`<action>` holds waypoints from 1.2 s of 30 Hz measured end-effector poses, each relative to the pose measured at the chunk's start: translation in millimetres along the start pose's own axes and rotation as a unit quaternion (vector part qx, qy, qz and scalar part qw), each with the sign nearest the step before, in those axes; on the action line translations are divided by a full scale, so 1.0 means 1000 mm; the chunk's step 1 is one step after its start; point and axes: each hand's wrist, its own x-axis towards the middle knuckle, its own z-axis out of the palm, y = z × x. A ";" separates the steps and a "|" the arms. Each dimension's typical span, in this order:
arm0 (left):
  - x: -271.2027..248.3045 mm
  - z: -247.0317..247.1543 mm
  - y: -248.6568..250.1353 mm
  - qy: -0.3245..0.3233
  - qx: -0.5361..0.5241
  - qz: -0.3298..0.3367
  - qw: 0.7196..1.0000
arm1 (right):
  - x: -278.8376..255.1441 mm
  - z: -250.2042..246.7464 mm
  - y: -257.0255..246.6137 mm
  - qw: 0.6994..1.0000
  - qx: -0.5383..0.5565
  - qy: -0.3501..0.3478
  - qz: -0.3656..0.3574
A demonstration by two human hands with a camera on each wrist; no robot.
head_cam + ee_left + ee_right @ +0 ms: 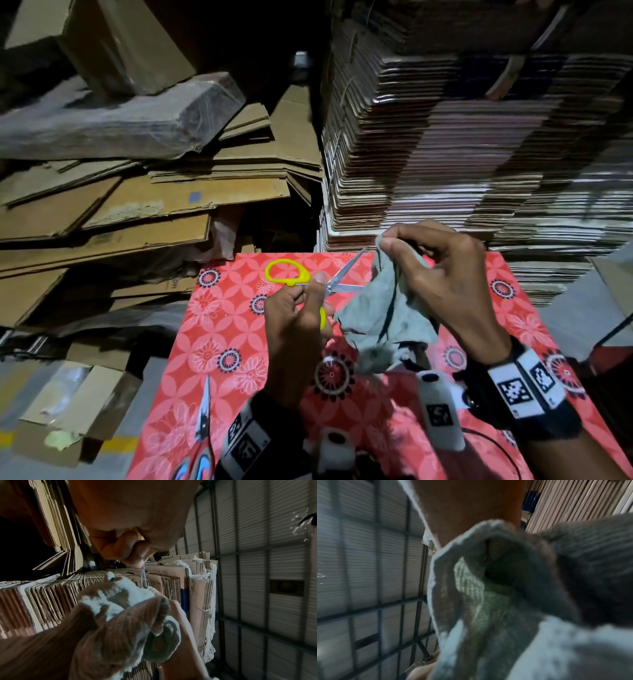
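My left hand (301, 308) grips yellow-handled scissors (308, 279) above a red flowered table (212, 342). Their steel blades (346, 274) stand open and point right, toward a grey cloth. My right hand (442, 281) holds up that crumpled grey cloth (383, 315), pinching its top edge between thumb and forefinger. The cloth hangs down over the table. In the left wrist view my curled fingers (123, 550) hold the scissors, and the cloth (120, 601) fills the lower middle. The right wrist view is filled by the cloth (505, 601), close up and blurred.
A second pair of scissors (202, 435) with red and blue handles lies at the table's near left edge. Loose flattened cardboard (137, 205) is piled at left. A tall tied stack of flat cartons (479, 154) rises behind the table at right. A metal shutter wall (274, 574) stands nearby.
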 end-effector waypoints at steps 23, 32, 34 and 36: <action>0.009 -0.001 0.008 0.042 -0.056 -0.028 0.997 | -0.009 0.012 -0.048 0.995 -0.025 -0.022 -0.092; 0.012 0.000 0.006 0.027 -0.037 0.016 0.999 | -0.035 0.056 -0.034 0.987 -0.058 -0.058 -0.137; 0.011 -0.002 0.006 0.023 -0.040 0.010 0.999 | -0.031 0.051 -0.027 0.988 -0.049 -0.070 -0.128; 0.009 0.001 0.005 0.011 -0.046 -0.003 0.999 | -0.019 0.046 -0.016 0.991 -0.068 -0.036 -0.107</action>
